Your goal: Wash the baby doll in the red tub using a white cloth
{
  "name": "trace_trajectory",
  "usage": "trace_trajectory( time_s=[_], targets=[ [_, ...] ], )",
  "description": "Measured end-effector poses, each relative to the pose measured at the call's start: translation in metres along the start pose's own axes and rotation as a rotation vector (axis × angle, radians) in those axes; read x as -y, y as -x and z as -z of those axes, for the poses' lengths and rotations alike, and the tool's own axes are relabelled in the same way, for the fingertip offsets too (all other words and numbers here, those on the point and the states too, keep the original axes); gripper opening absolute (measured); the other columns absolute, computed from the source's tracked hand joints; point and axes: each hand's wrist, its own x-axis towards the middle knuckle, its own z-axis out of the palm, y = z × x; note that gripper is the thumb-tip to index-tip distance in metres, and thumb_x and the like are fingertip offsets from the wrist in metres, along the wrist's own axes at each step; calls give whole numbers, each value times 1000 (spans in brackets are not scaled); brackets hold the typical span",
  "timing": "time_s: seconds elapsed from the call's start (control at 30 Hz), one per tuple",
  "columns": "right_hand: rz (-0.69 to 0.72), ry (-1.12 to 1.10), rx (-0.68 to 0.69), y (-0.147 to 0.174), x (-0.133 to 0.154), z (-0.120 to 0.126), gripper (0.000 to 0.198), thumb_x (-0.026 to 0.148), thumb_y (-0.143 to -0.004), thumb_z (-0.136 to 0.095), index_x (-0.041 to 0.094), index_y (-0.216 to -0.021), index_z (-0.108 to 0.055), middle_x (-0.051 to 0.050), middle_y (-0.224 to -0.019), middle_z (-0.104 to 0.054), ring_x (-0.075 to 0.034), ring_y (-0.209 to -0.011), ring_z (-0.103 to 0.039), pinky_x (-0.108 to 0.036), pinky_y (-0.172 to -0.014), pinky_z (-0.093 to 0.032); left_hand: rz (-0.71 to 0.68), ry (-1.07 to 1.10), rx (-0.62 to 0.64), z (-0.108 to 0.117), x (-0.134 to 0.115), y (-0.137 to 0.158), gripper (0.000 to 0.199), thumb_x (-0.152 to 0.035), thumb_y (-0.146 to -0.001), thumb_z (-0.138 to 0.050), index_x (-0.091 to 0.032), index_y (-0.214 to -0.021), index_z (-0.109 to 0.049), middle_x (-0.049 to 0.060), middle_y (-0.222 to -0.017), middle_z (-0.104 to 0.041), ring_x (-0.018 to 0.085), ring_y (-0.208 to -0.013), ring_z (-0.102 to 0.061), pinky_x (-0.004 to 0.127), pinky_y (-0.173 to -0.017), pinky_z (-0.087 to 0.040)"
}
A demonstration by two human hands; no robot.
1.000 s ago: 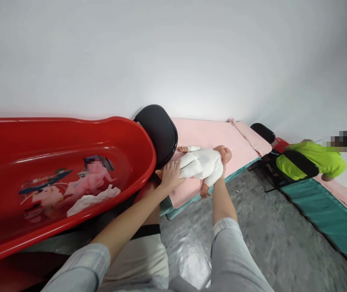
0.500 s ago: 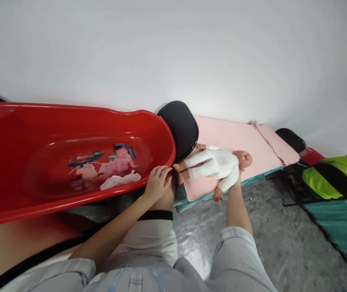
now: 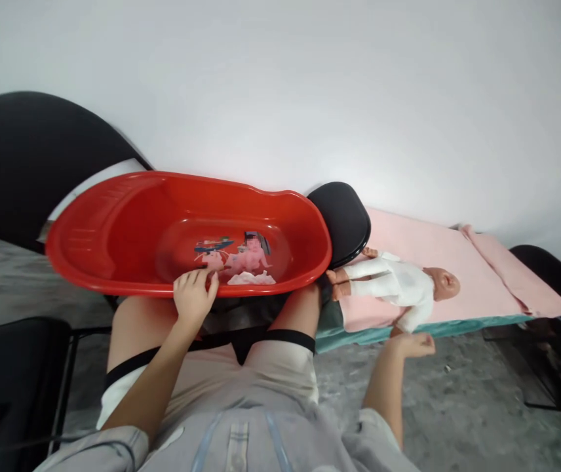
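Observation:
My left hand [image 3: 194, 294] rests on the near rim of a red baby bathtub [image 3: 128, 269], its fingers laid over the edge and the thumb apart. On the tub's floor are a printed picture [image 3: 231, 259] and a crumpled white cloth [image 3: 251, 278]. To the right, a baby doll [image 3: 403, 282] in a white suit lies on its back on a pink pad, feet towards the tub. My right hand [image 3: 414, 345] is beside the pad's near edge, close to the doll's arm. Its fingers are curled in, and nothing shows in them.
The pink pad [image 3: 482, 282] has a folded far end and a green layer beneath. A black chair back [image 3: 342, 219] stands between tub and pad. Other black chairs [image 3: 10, 373] are at the left. A white wall [image 3: 280, 85] runs behind.
My view has swung left. My left hand has moved left along the tub rim from near the doll's feet. My right hand has come away from the doll's head and shoulder, with fingers now curled.

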Motion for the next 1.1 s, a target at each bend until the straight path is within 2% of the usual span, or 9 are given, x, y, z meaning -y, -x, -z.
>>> trace_trajectory(
  time_s=[0.07, 0.13, 0.23, 0.37, 0.43, 0.53, 0.67, 0.83, 1.1],
  targets=[
    [-184, -66, -172, 42, 5, -12, 71, 67, -96, -24, 69, -164, -43, -16, -151, -64, -53, -139, -67, -72, -104, -55, 13, -41, -7, 0, 8, -2, 36, -41, -108, -51, -21, -87, -73, 18, -90, -80, 36, -90, -72, 46, -87, -46],
    [-113, -45, -89, 80, 21, -29, 73, 57, -97, -27, 56, -169, -41, -21, -145, -64, -49, -145, -65, -69, -115, -55, 8, -58, 0, -3, 9, -4, 40, -38, -107, -51, -22, -72, -64, 14, -73, -74, 31, -75, -67, 42, -79, -42],
    [106, -65, 178, 113, 65, -55, 67, 45, -99, -32, 26, -159, -53, -28, -158, -55, -43, -157, -54, -64, -129, -49, 0, -67, -3, -8, 7, -5, 40, -33, -102, -51, -23, -63, -53, 12, -62, -66, 27, -63, -60, 39, -69, -33],
    [298, 58, 473, 105, 136, -98, 53, 28, -102, -38, 8, -141, -68, -29, -174, -43, -37, -168, -37, -56, -141, -30, 9, -62, -5, -11, 6, -6, 34, -31, -96, -53, -24, -62, -52, 13, -61, -65, 27, -62, -59, 39, -66, -29],
    [350, 170, 611, 86, 167, -124, 50, 26, -104, -46, 10, -144, -71, -23, -183, -33, -40, -176, -18, -56, -143, -22, 11, -58, 3, -11, 7, -6, 33, -31, -94, -54, -24, -62, -51, 13, -61, -64, 28, -62, -59, 39, -66, -28],
    [369, 312, 731, 55, 197, -159, 55, 24, -105, -49, 7, -154, -68, -22, -185, -31, -42, -177, -14, -53, -143, -19, 6, -47, 2, -12, 9, -5, 32, -31, -93, -55, -24, -62, -52, 13, -61, -64, 28, -63, -59, 39, -66, -28],
    [439, 457, 854, 46, 200, -190, 63, 19, -108, -43, -2, -166, -55, -25, -180, -40, -39, -175, -23, -46, -143, -19, -10, -36, -8, -13, 12, -3, 32, -30, -93, -56, -25, -62, -49, 12, -60, -62, 28, -63, -59, 39, -66, -28],
    [564, 692, 973, 70, 184, -204, 65, 17, -107, -48, 4, -169, -57, -18, -184, -39, -47, -177, 3, -62, -142, 5, 20, -19, 33, -12, 13, 0, 32, -32, -92, -56, -26, -63, -44, 11, -62, -62, 28, -63, -58, 40, -68, -29],
    [576, 742, 1001, 72, 182, -213, 61, 18, -107, -45, -1, -162, -64, -23, -167, -60, -49, -176, 7, -69, -139, 8, -89, -108, -69, -20, 22, 4, 29, -25, -90, -57, -24, -63, -48, 9, -58, -59, 25, -59, -53, 40, -67, -29]
  ],
)
